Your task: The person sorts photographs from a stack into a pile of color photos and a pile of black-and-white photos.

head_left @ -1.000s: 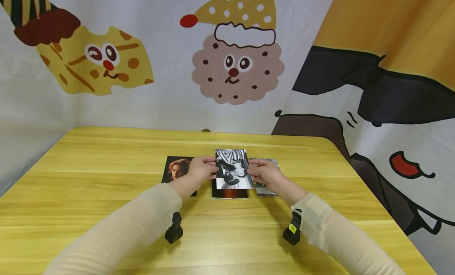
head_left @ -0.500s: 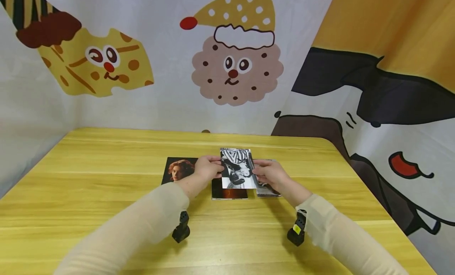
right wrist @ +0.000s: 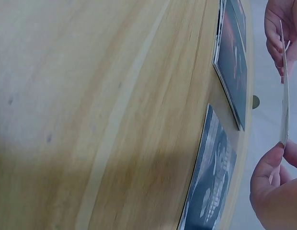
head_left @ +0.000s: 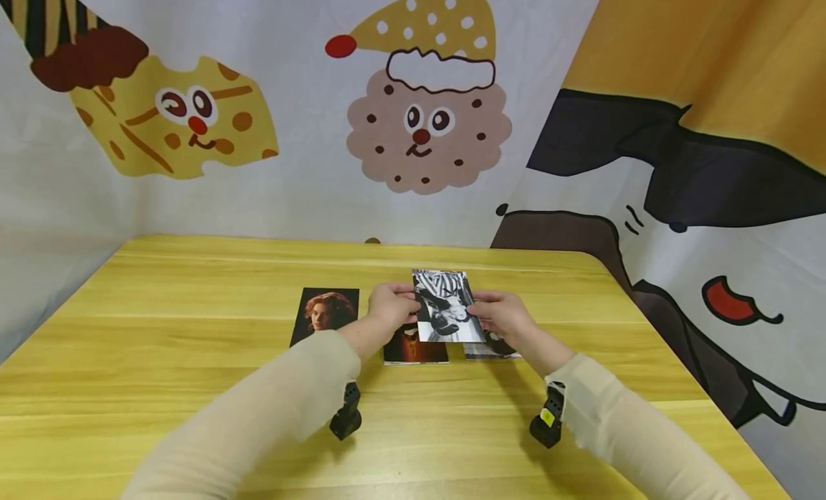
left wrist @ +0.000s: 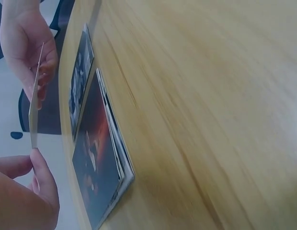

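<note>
A black-and-white photo card [head_left: 445, 306] is held up above the table by its two side edges. My left hand [head_left: 390, 310] pinches its left edge between thumb and fingers, and my right hand [head_left: 503, 315] pinches the right edge. Both wrist views show the card edge-on, raised clear of the tabletop. Beneath it lies a stack of dark reddish photo cards [left wrist: 98, 158], partly hidden in the head view. To the right, under my right hand, lies another black-and-white photo card [right wrist: 213, 177]. A dark portrait card [head_left: 327, 313] lies left of my left hand, its lower part covered by my arm.
The cards lie on a light wooden table [head_left: 193, 328]. A pale curtain [head_left: 297, 127] with cartoon figures hangs behind the table and along its sides. Each wrist wears a small black camera [head_left: 346, 412].
Both hands have shifted to the right with the black-and-white card between them. More of the portrait card and of the middle stack now shows.
</note>
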A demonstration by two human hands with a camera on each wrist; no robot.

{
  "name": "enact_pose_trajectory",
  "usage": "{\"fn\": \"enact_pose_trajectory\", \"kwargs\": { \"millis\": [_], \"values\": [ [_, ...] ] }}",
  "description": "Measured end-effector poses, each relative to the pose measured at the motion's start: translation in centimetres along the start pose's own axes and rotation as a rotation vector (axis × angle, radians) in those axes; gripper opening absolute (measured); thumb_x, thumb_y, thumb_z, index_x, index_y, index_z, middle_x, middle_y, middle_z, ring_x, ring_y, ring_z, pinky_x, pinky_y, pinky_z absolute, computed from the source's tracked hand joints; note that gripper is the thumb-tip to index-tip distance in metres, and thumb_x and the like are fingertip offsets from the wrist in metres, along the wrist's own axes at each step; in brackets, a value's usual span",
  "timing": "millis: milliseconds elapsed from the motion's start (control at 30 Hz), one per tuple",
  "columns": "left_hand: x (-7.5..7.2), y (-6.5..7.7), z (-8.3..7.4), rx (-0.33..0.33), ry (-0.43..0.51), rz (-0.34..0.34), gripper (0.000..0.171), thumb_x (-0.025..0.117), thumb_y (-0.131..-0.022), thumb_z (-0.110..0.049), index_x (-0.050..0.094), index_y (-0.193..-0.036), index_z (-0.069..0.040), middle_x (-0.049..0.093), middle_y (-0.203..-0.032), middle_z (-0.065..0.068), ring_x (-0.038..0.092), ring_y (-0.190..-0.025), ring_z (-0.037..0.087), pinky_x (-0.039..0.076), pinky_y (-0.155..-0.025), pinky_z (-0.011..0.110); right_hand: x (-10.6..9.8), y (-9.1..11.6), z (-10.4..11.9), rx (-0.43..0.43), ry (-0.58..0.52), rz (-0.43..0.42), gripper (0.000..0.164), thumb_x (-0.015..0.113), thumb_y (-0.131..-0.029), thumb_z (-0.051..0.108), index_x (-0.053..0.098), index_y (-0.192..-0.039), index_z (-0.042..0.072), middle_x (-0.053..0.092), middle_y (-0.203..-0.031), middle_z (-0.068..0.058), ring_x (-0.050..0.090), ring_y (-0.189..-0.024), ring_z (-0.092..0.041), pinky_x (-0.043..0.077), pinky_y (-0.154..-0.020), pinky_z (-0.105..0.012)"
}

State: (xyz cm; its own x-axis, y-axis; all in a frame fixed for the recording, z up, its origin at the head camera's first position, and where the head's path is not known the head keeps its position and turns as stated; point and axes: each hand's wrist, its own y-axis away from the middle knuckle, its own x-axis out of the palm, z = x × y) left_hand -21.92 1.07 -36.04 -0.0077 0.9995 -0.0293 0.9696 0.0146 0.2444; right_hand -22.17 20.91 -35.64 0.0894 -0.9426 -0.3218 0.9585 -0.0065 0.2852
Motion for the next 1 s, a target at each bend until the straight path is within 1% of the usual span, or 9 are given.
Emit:
{"fn": "enact_pose_trajectory", "kwargs": {
  "millis": [67,100,267,367,533,667,733,867,1000],
  "values": [
    [0.3,0.1,-0.1,0.003,-0.003,-0.002,0.038,0.058,-0.083,0.009,0.058,-0.121,0.006,0.061,-0.108,0.019,0.055,-0.064,0.009,0.055,-0.057,0.019,-0.3,0.0,-0.1,0.0,0.005,-0.005,0.048,0.059,-0.089,0.007,0.047,-0.135,-0.004,0.062,-0.114,-0.013,0.054,-0.069,-0.002,0.049,-0.064,-0.019],
    [0.5,0.1,-0.1,0.004,-0.004,-0.002,0.038,0.058,-0.083,0.009,0.058,-0.121,0.006,0.061,-0.109,0.019,0.055,-0.064,0.009,0.055,-0.057,0.019,-0.4,0.0,-0.1,0.0,-0.002,-0.008,0.048,0.059,-0.089,0.006,0.046,-0.135,-0.004,0.063,-0.112,-0.011,0.055,-0.069,-0.002,0.049,-0.064,-0.019],
    [1.3,0.3,-0.3,0.001,0.001,-0.006,0.038,0.059,-0.082,0.009,0.058,-0.12,0.005,0.061,-0.108,0.018,0.054,-0.063,0.009,0.055,-0.056,0.018,-1.1,-0.1,-0.2,0.013,-0.05,-0.02,0.05,0.06,-0.088,0.003,0.045,-0.135,-0.006,0.064,-0.088,0.003,0.055,-0.065,-0.002,0.05,-0.062,-0.019],
    [1.8,0.3,-0.4,0.005,-0.002,-0.007,0.038,0.059,-0.081,0.01,0.059,-0.119,0.006,0.062,-0.107,0.018,0.055,-0.063,0.009,0.055,-0.056,0.018,-1.6,0.0,-0.2,0.03,-0.042,-0.037,0.05,0.061,-0.088,0.004,0.046,-0.135,-0.005,0.063,-0.08,0.007,0.055,-0.063,-0.003,0.05,-0.061,-0.018],
    [2.7,0.1,-0.4,0.016,-0.027,-0.004,0.038,0.06,-0.082,0.008,0.059,-0.119,0.005,0.062,-0.109,0.018,0.059,-0.069,0.012,0.056,-0.058,0.02,-2.4,0.2,-0.2,0.038,0.006,-0.055,0.05,0.061,-0.088,0.007,0.047,-0.135,-0.002,0.06,-0.082,0.007,0.053,-0.064,-0.003,0.05,-0.061,-0.016],
    [3.4,0.0,-0.2,0.017,-0.076,-0.002,0.038,0.06,-0.083,0.005,0.059,-0.121,0.002,0.063,-0.111,0.015,0.061,-0.065,0.013,0.057,-0.06,0.029,-3.0,0.3,-0.3,0.044,0.024,-0.054,0.049,0.06,-0.089,0.008,0.047,-0.136,-0.002,0.06,-0.086,0.006,0.054,-0.068,-0.004,0.051,-0.065,-0.018],
    [3.7,0.0,0.0,0.015,-0.09,0.003,0.038,0.06,-0.083,0.004,0.059,-0.122,0.001,0.063,-0.111,0.014,0.061,-0.064,0.014,0.057,-0.06,0.03,-3.3,0.4,-0.4,0.054,0.032,-0.053,0.048,0.059,-0.09,0.008,0.046,-0.136,-0.002,0.06,-0.088,0.004,0.054,-0.071,-0.005,0.052,-0.067,-0.02],
    [4.3,0.2,0.2,0.025,-0.057,0.019,0.041,0.058,-0.083,0.008,0.057,-0.123,0.004,0.061,-0.11,0.017,0.059,-0.071,0.014,0.055,-0.057,0.023,-3.8,0.3,-0.5,0.069,0.067,-0.066,0.048,0.059,-0.09,0.01,0.048,-0.135,-0.001,0.061,-0.095,0.001,0.054,-0.078,-0.007,0.052,-0.071,-0.021],
    [4.7,0.2,0.2,0.033,-0.034,0.021,0.042,0.054,-0.081,0.012,0.056,-0.123,0.007,0.06,-0.11,0.02,0.055,-0.074,0.015,0.052,-0.053,0.018,-4.3,0.2,-0.7,0.062,0.09,-0.065,0.047,0.059,-0.09,0.01,0.048,-0.134,-0.002,0.062,-0.094,0.001,0.056,-0.077,-0.006,0.054,-0.071,-0.021]
  ]
}}
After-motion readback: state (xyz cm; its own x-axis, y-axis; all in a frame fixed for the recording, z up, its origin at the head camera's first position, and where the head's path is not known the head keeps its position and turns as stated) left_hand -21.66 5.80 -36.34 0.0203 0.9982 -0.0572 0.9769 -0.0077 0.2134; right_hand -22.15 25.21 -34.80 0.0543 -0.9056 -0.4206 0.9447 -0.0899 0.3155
